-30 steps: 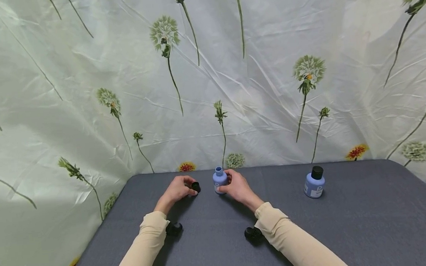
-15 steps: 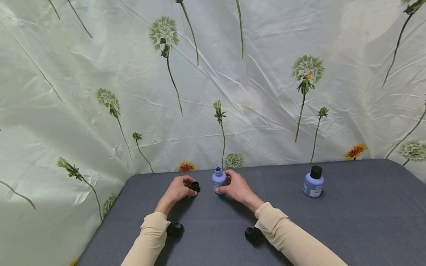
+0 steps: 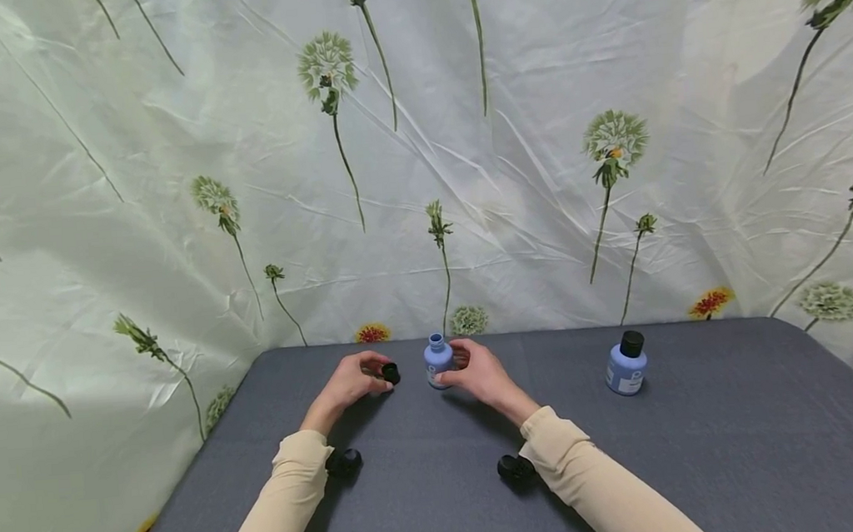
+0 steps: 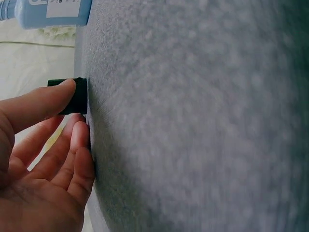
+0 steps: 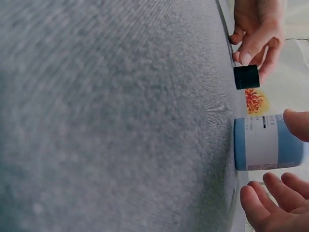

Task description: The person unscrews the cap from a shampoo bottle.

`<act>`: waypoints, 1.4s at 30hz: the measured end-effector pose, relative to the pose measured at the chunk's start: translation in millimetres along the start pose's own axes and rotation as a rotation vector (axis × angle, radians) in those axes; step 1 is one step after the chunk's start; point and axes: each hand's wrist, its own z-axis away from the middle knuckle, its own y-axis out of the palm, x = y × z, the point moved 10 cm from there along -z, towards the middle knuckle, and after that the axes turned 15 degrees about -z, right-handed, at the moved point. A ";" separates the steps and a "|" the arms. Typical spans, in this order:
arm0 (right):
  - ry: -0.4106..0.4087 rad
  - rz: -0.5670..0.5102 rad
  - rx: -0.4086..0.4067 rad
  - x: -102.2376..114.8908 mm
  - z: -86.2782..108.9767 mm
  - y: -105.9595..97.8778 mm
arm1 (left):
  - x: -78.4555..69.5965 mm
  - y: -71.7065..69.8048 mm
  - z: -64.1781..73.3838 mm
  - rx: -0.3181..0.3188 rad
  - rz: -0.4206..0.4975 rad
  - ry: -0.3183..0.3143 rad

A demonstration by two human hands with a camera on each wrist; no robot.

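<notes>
A blue bottle (image 3: 437,364) without a cap stands upright on the table, its neck open. My right hand (image 3: 483,373) is at its right side; in the right wrist view the thumb overlaps the bottle (image 5: 263,144) and the other fingers are spread apart from it. To the left, a black screw cap (image 3: 391,374) rests on the cloth. Around it my left hand (image 3: 353,380) is loosely placed: the thumb lies across the cap (image 4: 77,99) in the left wrist view, with the relaxed fingers beside it. Whether the thumb touches the cap I cannot tell.
A second blue bottle (image 3: 626,367), its black cap on, stands farther right on the grey tablecloth (image 3: 430,499). A pale flowered curtain (image 3: 524,166) hangs behind the table's back edge. Black wrist cameras show below both sleeves.
Both hands have drawn slightly outward, the left to the left and the right to the right, with fingers looser. The uncapped bottle and the cap stay in place.
</notes>
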 end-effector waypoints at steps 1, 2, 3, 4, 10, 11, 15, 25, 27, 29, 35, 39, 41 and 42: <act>0.004 0.000 0.004 -0.9 0.6 0.2 | 1.0 -0.7 1.6 0.007 0.012 -0.001; 0.002 0.001 0.009 -1.0 1.3 0.4 | 2.0 -1.5 3.3 0.014 0.020 -0.003; 0.009 0.000 0.011 -2.2 2.0 0.2 | 2.3 -2.4 4.9 0.020 0.022 0.004; 0.013 -0.004 0.013 -3.4 2.7 -0.1 | 2.2 -3.7 6.9 0.024 0.025 0.006; 0.016 -0.027 0.005 -0.7 7.7 -7.3 | 3.7 -16.6 16.9 0.006 0.048 -0.001; 0.014 -0.028 0.003 0.5 8.5 -8.9 | 4.7 -19.1 18.5 -0.002 0.049 -0.007; 0.020 -0.039 -0.004 3.5 14.8 -17.7 | 5.5 -23.2 24.7 -0.023 0.055 -0.016; 0.019 -0.065 -0.011 9.6 40.6 -44.6 | -20.6 -25.0 40.6 -0.092 0.045 0.027; 0.016 -0.074 -0.009 10.8 47.0 -51.0 | -28.4 -23.7 43.3 -0.102 0.041 0.032; 0.022 -0.083 -0.006 12.4 54.1 -57.6 | -38.4 -21.7 46.0 -0.104 0.032 0.041; 0.028 -0.008 0.006 17.9 77.0 -74.9 | -71.0 -11.9 57.4 -0.117 -0.070 0.105; 0.016 0.076 0.012 22.2 93.0 -85.9 | -93.6 -3.2 66.8 -0.128 -0.190 0.167; 0.013 0.108 0.015 24.2 100.3 -90.8 | -103.6 1.6 71.1 -0.135 -0.254 0.199; 0.010 0.121 0.013 25.3 103.6 -93.2 | -107.9 4.0 72.9 -0.138 -0.273 0.212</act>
